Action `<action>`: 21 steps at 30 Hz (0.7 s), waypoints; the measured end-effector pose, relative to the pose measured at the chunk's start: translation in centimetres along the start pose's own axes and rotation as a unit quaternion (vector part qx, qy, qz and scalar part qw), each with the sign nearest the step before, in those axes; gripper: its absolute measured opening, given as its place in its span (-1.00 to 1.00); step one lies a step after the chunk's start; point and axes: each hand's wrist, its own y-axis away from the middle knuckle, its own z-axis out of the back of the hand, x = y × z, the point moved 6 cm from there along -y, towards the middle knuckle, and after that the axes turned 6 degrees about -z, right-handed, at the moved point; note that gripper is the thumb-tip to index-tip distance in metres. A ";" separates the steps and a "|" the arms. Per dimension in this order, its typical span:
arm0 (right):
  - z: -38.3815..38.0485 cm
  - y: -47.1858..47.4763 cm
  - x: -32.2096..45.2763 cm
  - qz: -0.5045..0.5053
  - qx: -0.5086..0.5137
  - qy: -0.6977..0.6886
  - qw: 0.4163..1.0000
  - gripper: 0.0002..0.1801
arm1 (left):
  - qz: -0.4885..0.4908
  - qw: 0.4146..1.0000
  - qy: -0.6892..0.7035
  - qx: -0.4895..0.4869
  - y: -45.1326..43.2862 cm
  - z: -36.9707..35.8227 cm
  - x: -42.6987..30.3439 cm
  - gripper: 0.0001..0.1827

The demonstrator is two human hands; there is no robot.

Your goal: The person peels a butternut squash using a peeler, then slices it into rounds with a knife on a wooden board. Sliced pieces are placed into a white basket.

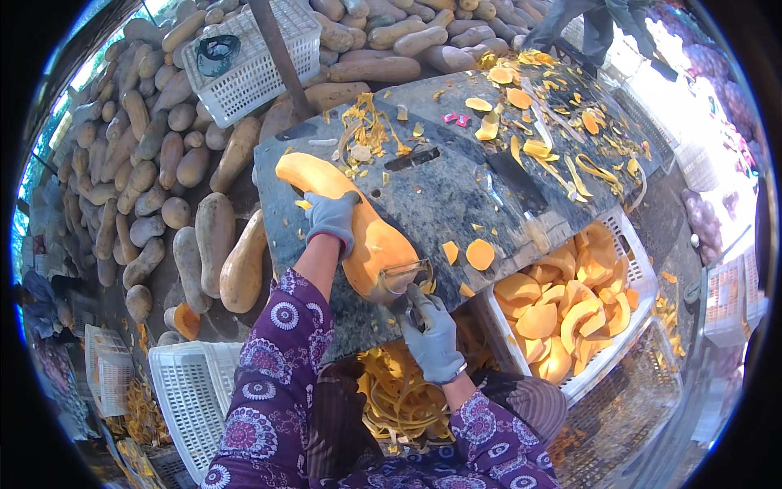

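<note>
A peeled orange butternut-type squash (372, 229) lies aslant on the dark, worn work board (440, 202). My left hand (333, 221), in a grey glove, presses on its upper side and grips it. My right hand (432, 335), also gloved, closes around the handle of a metal peeler (404, 275). The peeler's wide looped frame rests against the squash's near, thick end. My fingers partly hide the handle. Just right of that end lie a round squash slice (480, 254) and a smaller piece (450, 252). Below, long peelings (406, 394) are heaped between my knees.
A cleaver (518, 180) and a small tool (492, 189) lie on the board among scraps. A white crate (641, 278) of cut squash stands right. Whole squashes (177, 162) cover the ground left. A metal pole (281, 58) rises behind the board; another person (595, 30) is beyond.
</note>
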 end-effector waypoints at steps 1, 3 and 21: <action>0.0 -0.1 0.0 0.015 -0.008 0.012 1.000 -0.43 | 0.007 0.999 -0.030 0.019 0.7 -0.3 -0.5 0.22; 0.1 0.0 -0.2 0.024 -0.012 0.016 1.000 -0.42 | 0.023 0.996 -0.070 0.047 1.8 -0.4 -1.5 0.37; -0.9 7.5 -2.6 -0.062 0.066 -0.046 0.995 -0.38 | 0.018 0.996 -0.013 0.086 2.7 -0.2 -2.0 -0.08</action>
